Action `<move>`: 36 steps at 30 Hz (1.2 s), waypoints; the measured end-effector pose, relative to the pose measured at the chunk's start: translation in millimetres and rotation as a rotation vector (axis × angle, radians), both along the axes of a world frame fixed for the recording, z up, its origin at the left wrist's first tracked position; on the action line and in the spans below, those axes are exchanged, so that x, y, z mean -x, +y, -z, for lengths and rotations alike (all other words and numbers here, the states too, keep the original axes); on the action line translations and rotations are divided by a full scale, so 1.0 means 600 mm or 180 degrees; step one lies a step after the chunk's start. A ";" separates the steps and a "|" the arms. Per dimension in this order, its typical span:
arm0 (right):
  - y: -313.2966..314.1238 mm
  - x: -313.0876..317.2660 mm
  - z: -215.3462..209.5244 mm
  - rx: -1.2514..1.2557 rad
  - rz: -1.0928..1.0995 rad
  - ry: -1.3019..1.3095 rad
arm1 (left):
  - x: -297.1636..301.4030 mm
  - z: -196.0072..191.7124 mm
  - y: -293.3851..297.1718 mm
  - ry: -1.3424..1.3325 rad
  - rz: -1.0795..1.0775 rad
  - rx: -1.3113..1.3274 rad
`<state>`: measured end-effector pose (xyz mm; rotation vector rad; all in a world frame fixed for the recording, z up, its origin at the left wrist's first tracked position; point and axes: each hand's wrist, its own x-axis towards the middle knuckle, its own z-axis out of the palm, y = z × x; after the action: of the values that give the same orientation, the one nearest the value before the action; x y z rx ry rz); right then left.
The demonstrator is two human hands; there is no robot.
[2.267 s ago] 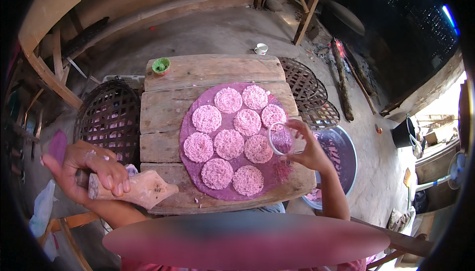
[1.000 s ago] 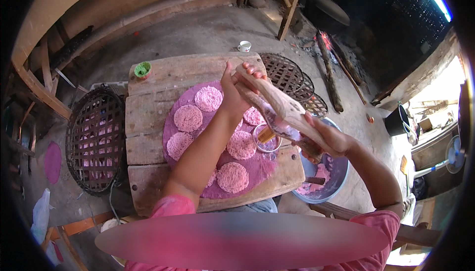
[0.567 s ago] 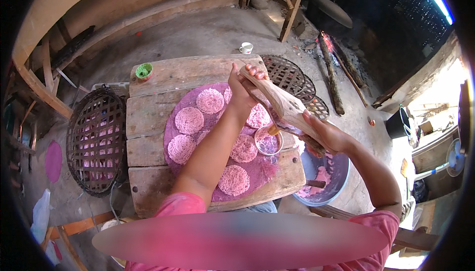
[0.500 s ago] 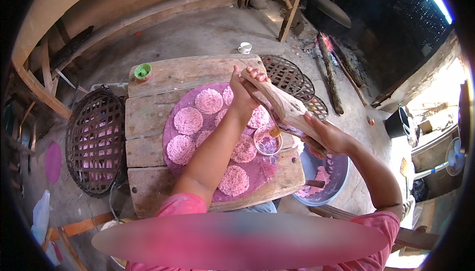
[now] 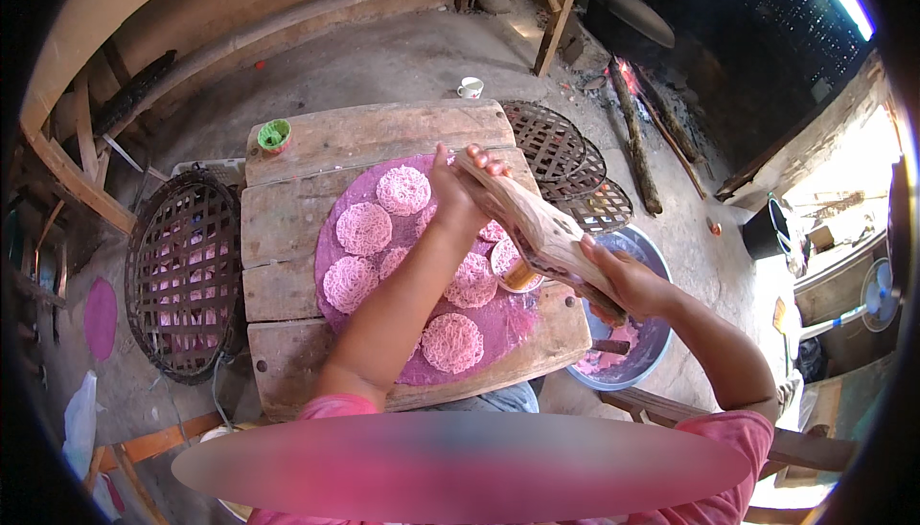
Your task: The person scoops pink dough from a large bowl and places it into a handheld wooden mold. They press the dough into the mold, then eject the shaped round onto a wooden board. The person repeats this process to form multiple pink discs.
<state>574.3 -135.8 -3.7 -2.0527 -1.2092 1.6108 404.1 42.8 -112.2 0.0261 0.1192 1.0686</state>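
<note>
Both hands hold a hinged wooden press tilted over the right side of the table. My left hand grips its far-left end, fingers curled over the top. My right hand is wrapped round the near-right end. A short yellowish-brown cylinder juts down from beneath the press, over a ring mould with pink strands in it. Several round pink noodle nests lie on a purple round cloth; my left forearm and the press hide some of them.
The cloth lies on a wooden plank table with a small green cup at its far-left corner. Beside the table are a blue basin of pink dough, woven trays and a lidded basket. Burning logs lie far right.
The press and both hands have shifted slightly left. Pink strands now show in the ring mould, which was mostly bare before. The view has shifted a little.
</note>
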 end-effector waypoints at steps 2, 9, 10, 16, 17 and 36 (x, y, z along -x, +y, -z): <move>0.008 0.016 0.001 -0.0139 -0.0100 0.0030 | 0.012 -0.009 0.013 0.0073 -0.0025 -0.0044; 0.034 0.017 -0.026 -0.0381 -0.0264 -0.0922 | -0.003 -0.022 0.029 -0.0152 -0.0092 0.0129; 0.029 0.013 -0.029 -0.0280 -0.0232 -0.0858 | -0.011 -0.019 0.024 -0.0080 -0.0133 0.0285; 0.010 0.021 -0.009 -0.0087 0.0027 -0.0680 | -0.008 -0.004 0.018 0.0053 -0.0002 0.0303; 0.012 0.027 -0.005 -0.0247 -0.0020 -0.0693 | -0.004 -0.005 0.022 0.0033 -0.0011 0.0216; 0.024 0.039 0.175 -0.2730 -0.1297 -0.1742 | 0.503 -0.131 0.090 0.0787 -0.3862 -0.0400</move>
<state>551.1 -121.7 -108.4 -1.7287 -2.1230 0.4102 102.2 97.1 -33.6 0.2210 0.3102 2.2841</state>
